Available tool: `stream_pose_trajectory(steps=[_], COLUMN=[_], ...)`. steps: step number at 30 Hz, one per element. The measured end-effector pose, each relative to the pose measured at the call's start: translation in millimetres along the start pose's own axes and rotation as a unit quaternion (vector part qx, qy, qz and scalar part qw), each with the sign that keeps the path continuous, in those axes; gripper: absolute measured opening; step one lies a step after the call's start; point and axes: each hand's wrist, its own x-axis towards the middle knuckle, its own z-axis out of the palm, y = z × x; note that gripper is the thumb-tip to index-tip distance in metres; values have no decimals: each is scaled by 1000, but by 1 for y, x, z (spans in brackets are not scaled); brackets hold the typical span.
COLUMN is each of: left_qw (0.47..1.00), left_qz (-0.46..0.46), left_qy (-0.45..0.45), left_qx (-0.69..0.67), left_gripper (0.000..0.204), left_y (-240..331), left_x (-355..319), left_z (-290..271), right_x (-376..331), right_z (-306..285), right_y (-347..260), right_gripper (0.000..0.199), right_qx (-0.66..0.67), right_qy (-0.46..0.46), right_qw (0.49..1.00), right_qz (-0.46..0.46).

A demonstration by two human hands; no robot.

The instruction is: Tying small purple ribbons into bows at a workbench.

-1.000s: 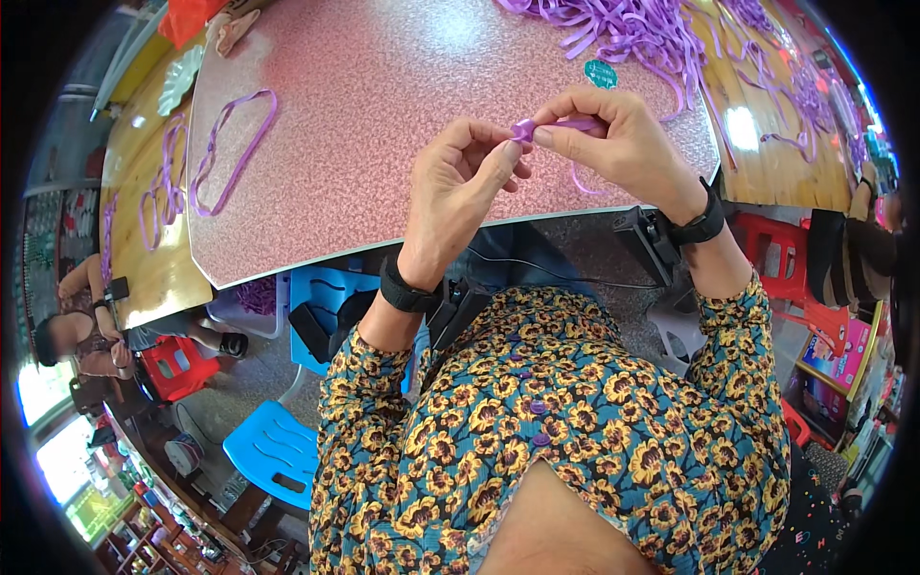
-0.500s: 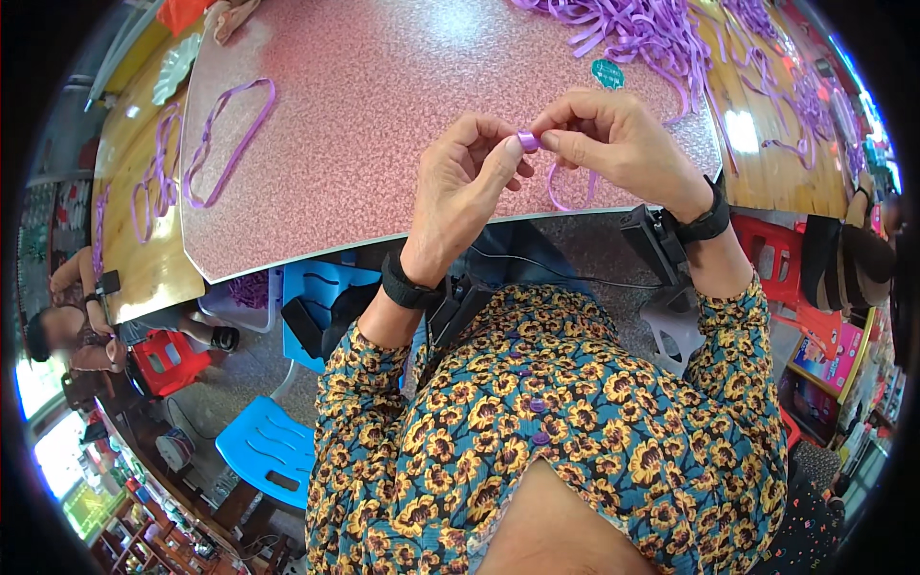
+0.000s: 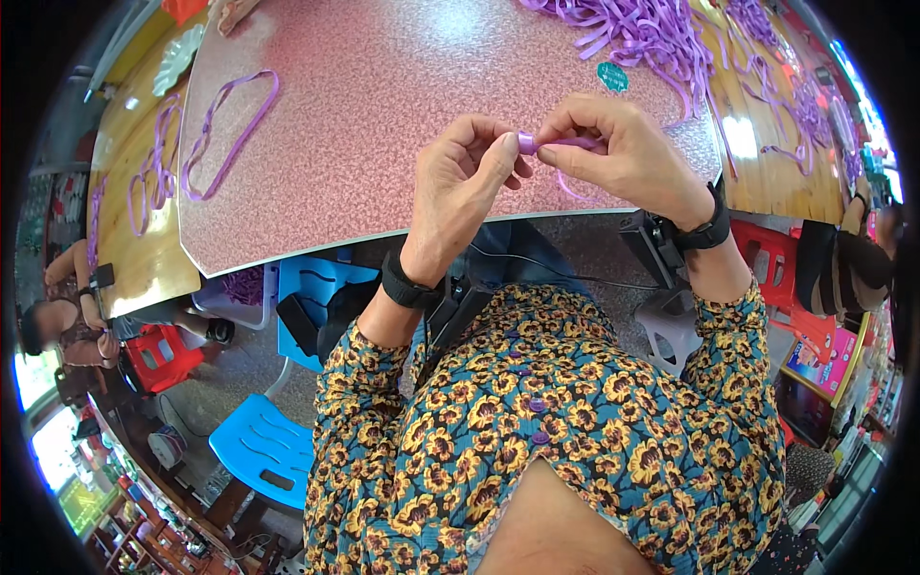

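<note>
A purple ribbon (image 3: pixel 526 144) is pinched between my two hands, above the near edge of the pink speckled table (image 3: pixel 374 163). My left hand (image 3: pixel 470 177) is closed on a short loop of it between thumb and forefinger. Close by on the right, my right hand (image 3: pixel 618 149) grips the ribbon with thumb and fingertips, and part of the strip lies along its palm. A thin loose loop of ribbon hangs below that hand, over the table. Its other end is hidden.
A heap of purple ribbons (image 3: pixel 652 43) lies at the far right, with a round green tag (image 3: pixel 611 77) beside it. One ribbon loop (image 3: pixel 230 134) rests on the left. Blue chairs (image 3: pixel 264 450) stand below left. Another person (image 3: pixel 72 321) sits at the far left, beside a wooden table.
My right hand has shifted slightly, and more ribbon now shows along its palm. The loose loop below it hangs differently. My left hand keeps its pinch.
</note>
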Motion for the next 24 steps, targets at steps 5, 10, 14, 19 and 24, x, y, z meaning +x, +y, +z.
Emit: stream_pose_trajectory(steps=[5,10,14,19,24], left_qw=[1000,1000,1000,1000,1000], left_qz=[1,-11,-10,-14,-10], left_qy=[4,9,17,10,7], left_qx=[-4,-1,3,-9,-4], left_gripper=[15,16,17,17,18], left_y=[0,4,4,5,7], left_x=[-1,-3,-4,-3,-3], left_z=[0,-7,-6,-7,-9], right_x=[1,11,11,11,14], right_z=[2,9,8,10,13], right_y=[-4,-2,0,0,-4], right_gripper=[13,17,18,19,18], right_qx=[-5,35,86,80,7], right_qy=[32,39,30,29,38], right_qw=[999,999,994,996,999], right_qz=[16,0,63,20,27])
